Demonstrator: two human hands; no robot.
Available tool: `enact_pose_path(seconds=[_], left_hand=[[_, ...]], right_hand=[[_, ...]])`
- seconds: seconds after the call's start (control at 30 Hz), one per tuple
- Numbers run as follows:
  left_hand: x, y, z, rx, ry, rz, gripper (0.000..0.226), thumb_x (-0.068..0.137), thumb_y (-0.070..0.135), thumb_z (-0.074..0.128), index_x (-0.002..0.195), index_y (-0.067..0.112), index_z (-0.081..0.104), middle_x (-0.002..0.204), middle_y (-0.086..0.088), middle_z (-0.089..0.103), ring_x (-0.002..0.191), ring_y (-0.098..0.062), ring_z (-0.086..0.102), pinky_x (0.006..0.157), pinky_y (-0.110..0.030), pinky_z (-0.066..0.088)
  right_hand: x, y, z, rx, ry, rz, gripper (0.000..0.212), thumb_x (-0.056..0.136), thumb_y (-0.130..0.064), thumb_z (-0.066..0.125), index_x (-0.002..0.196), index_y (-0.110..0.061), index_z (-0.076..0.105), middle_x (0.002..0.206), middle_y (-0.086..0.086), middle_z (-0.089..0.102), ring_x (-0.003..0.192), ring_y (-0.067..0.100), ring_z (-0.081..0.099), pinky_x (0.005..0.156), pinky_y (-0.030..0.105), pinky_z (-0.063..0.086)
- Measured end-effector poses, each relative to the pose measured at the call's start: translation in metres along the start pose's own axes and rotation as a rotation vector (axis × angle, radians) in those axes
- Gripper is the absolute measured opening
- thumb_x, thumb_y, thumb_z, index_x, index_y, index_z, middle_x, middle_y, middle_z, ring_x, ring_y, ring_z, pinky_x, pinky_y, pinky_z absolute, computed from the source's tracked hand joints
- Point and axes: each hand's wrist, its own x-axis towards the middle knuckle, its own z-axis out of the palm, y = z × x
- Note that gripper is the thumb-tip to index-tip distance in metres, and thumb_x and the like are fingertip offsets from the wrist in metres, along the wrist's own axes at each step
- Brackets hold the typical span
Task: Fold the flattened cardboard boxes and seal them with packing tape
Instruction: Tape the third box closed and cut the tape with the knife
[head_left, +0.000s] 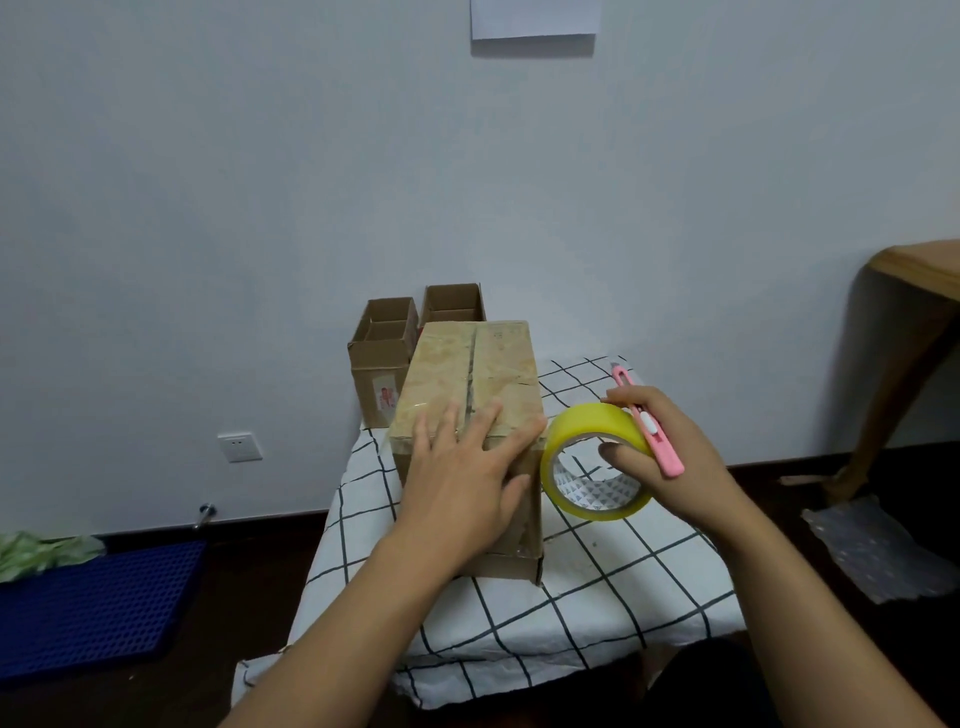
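A white wall (260, 182) fills the upper half of the frame, with a sheet of paper (534, 21) stuck at top centre and a socket (239, 447) low on the left. Below centre stands a table under a black-and-white checked cloth (597, 597). A blue mat (93, 608) lies on the dark floor at lower left, and a wooden table (914, 291) stands at the right edge. In the middle of the cloth sits a closed cardboard box (467, 374), its top seam taped. Two open boxes (382, 353) stand behind it against the wall. The left hand (462, 483) lies flat, fingers spread, on the closed box's near end. Just right of it, the right hand (670, 457) grips a yellow tape roll (592, 462) together with a pink knife (649, 421).
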Motion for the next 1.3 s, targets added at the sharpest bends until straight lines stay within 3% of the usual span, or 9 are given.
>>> enact_pose_path(seconds=[0.13,0.27,0.33,0.47,0.6,0.73,0.97,1.2,1.3], left_hand=[[-0.003,-0.009,-0.001,-0.003,0.047,-0.110,0.072,0.091,0.065,0.043,0.151,0.038,0.013,0.161,-0.002,0.018,0.148,-0.032,0.014,0.120,-0.050,0.008],[-0.011,-0.022,-0.004,-0.047,-0.001,-0.242,0.071,0.085,0.078,0.037,0.147,0.049,0.021,0.162,-0.007,0.013,0.148,-0.034,0.006,0.118,-0.051,0.012],[-0.014,-0.026,-0.006,-0.085,-0.018,-0.259,0.070,0.085,0.077,0.038,0.147,0.051,0.019,0.162,-0.005,0.012,0.148,-0.032,0.004,0.118,-0.054,0.016],[-0.014,-0.026,-0.010,0.014,-0.048,-0.240,0.069,0.087,0.078,0.029,0.148,0.052,0.011,0.164,-0.006,0.006,0.149,-0.038,-0.003,0.114,-0.059,-0.014],[-0.012,-0.030,-0.018,-0.050,-0.102,-0.229,0.067,0.090,0.073,0.035,0.149,0.050,0.013,0.164,-0.008,0.007,0.149,-0.038,0.000,0.120,-0.048,-0.001],[-0.001,-0.017,-0.023,0.039,-0.014,-0.099,0.075,0.089,0.071,0.040,0.151,0.033,0.022,0.164,-0.006,0.004,0.149,-0.035,-0.004,0.119,-0.047,-0.010],[0.013,-0.006,-0.008,-0.088,-0.019,0.182,0.053,0.098,0.050,0.045,0.148,0.036,0.035,0.153,0.002,0.039,0.139,-0.027,0.037,0.106,-0.043,0.034],[0.012,-0.009,-0.006,-0.099,0.013,0.149,0.048,0.099,0.042,0.049,0.146,0.039,0.038,0.154,0.004,0.039,0.140,-0.028,0.038,0.108,-0.042,0.034],[0.012,-0.008,-0.005,-0.074,-0.006,0.153,0.057,0.097,0.041,0.054,0.150,0.037,0.032,0.154,0.003,0.039,0.140,-0.028,0.038,0.109,-0.044,0.035]], right_hand=[[-0.009,0.013,0.013,0.117,0.101,0.017,0.042,0.075,-0.028,0.067,0.113,-0.041,0.055,0.101,-0.012,0.064,0.089,0.012,0.062,0.076,0.040,0.053],[-0.008,0.010,0.018,0.125,0.129,0.000,0.039,0.076,-0.026,0.065,0.111,-0.041,0.056,0.096,-0.011,0.063,0.084,0.017,0.061,0.076,0.047,0.054],[-0.007,0.008,0.021,0.129,0.129,-0.003,0.039,0.076,-0.024,0.064,0.109,-0.042,0.056,0.094,-0.010,0.062,0.080,0.018,0.060,0.073,0.047,0.053],[-0.009,0.006,0.027,0.141,0.134,0.006,0.040,0.075,-0.024,0.062,0.108,-0.045,0.055,0.092,-0.008,0.059,0.077,0.020,0.059,0.068,0.043,0.052],[-0.010,0.006,0.029,0.157,0.144,0.003,0.040,0.075,-0.024,0.062,0.110,-0.041,0.055,0.093,-0.009,0.058,0.077,0.016,0.057,0.067,0.039,0.049],[-0.012,0.003,0.031,0.204,0.170,0.008,0.040,0.075,-0.024,0.062,0.114,-0.034,0.057,0.098,-0.018,0.059,0.082,0.008,0.057,0.069,0.034,0.048],[-0.010,0.003,0.024,0.160,0.150,-0.052,0.040,0.076,-0.020,0.057,0.115,-0.031,0.057,0.100,-0.020,0.058,0.082,0.008,0.055,0.066,0.017,0.043],[0.005,0.008,-0.007,-0.036,-0.042,-0.091,0.044,0.072,-0.015,0.052,0.109,-0.038,0.059,0.110,-0.009,0.067,0.091,0.004,0.060,0.072,0.011,0.044],[0.006,0.011,-0.003,-0.051,-0.110,-0.068,0.044,0.074,-0.018,0.054,0.108,-0.047,0.055,0.112,-0.016,0.065,0.089,0.006,0.060,0.074,0.019,0.045]])
